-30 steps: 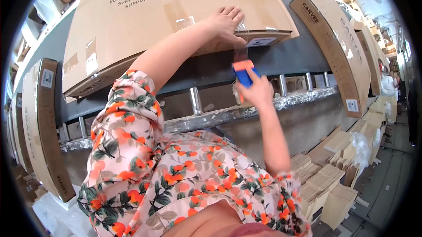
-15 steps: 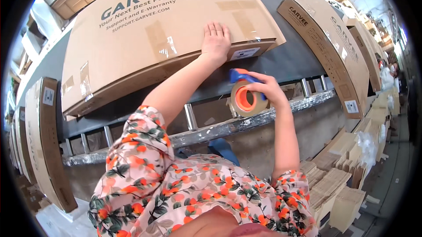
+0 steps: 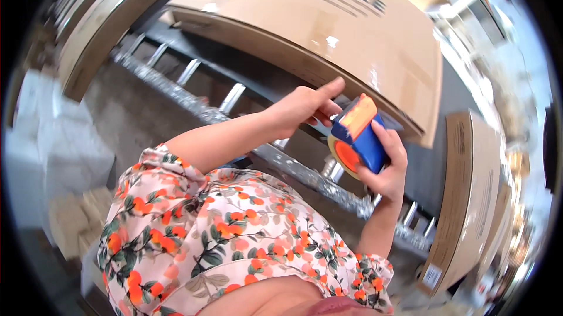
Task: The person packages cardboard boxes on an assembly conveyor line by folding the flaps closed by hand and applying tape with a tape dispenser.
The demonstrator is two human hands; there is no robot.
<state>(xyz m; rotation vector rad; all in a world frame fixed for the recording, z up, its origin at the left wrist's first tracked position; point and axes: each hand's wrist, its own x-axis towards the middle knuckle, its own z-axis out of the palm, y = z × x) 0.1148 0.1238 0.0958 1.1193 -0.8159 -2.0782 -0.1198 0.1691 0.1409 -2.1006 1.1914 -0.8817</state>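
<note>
My right hand (image 3: pixel 388 166) is wrapped round a blue and orange tape dispenser (image 3: pixel 369 143), held tilted above the metal rail. A roll of tape with an orange core shows on the dispenser's near side. Close to its front end is my left hand (image 3: pixel 305 108), thumb stretched out and apart from the bent fingers, with nothing visible in it. Beyond both hands a large flat cardboard carton (image 3: pixel 352 34) lies on the dark conveyor belt. Strips of clear tape cross its top and front edge.
A worn metal rail (image 3: pixel 305 172) with rollers runs along the belt's near side. Another carton (image 3: pixel 463 199) stands at the right, and several more (image 3: pixel 108 29) at the left. White wrapped bundles (image 3: pixel 70 158) are stacked at the lower left.
My left hand has come off the carton's top and moved beside the dispenser. The dispenser has turned in my right hand, its orange front now facing up. The view has swung round.
</note>
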